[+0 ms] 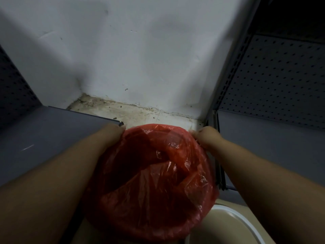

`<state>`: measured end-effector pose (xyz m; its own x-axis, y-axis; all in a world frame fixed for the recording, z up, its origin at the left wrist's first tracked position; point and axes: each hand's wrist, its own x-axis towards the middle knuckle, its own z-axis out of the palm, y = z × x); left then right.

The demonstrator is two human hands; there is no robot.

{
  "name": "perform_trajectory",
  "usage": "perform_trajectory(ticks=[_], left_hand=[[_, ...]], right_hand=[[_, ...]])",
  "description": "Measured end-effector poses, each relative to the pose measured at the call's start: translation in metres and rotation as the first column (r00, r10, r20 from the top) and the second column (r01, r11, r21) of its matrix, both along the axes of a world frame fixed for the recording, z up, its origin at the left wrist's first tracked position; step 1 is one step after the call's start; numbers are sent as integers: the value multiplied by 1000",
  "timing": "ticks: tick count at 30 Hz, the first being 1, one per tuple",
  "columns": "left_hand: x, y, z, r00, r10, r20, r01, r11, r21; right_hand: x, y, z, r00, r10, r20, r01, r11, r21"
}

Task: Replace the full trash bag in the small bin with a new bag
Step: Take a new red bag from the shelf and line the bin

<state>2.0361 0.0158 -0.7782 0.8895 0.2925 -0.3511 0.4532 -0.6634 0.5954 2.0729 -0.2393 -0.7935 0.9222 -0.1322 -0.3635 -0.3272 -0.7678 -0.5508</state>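
A red translucent trash bag (151, 176) lines the small round bin, whose body is hidden under the plastic. The bag's mouth is spread wide and folded over the bin's rim, and its inside looks crumpled and empty. My left hand (115, 132) grips the bag's edge at the far left of the rim. My right hand (204, 136) pinches the bag's edge at the far right of the rim. Both forearms reach in from the bottom corners of the view.
The bin stands on a dirty floor strip (133, 113) against a white wall (131, 50). Grey metal shelving flanks it: a shelf base (44, 138) on the left, a perforated back panel (274, 76) on the right. A cream round container (221, 228) sits at the bottom right.
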Motion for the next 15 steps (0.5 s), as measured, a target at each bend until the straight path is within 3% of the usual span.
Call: perform_trajectory(ticks=[3, 6, 12, 15], left_hand=[[-16, -1, 3, 973, 15, 231, -48, 989, 139], [-40, -3, -1, 926, -67, 372, -2, 983, 182], [-94, -23, -6, 915, -63, 399, 48, 998, 46], [-113, -17, -19, 924, 26, 382, -14, 999, -33]], right_hand=[[-12, -2, 12, 967, -12, 254, 18, 1000, -22], [-40, 7, 29, 916, 115, 384, -99, 993, -61], [-88, 22, 37, 947, 226, 229, -248, 966, 71], [-102, 16, 27, 968, 126, 216, -171, 964, 205]])
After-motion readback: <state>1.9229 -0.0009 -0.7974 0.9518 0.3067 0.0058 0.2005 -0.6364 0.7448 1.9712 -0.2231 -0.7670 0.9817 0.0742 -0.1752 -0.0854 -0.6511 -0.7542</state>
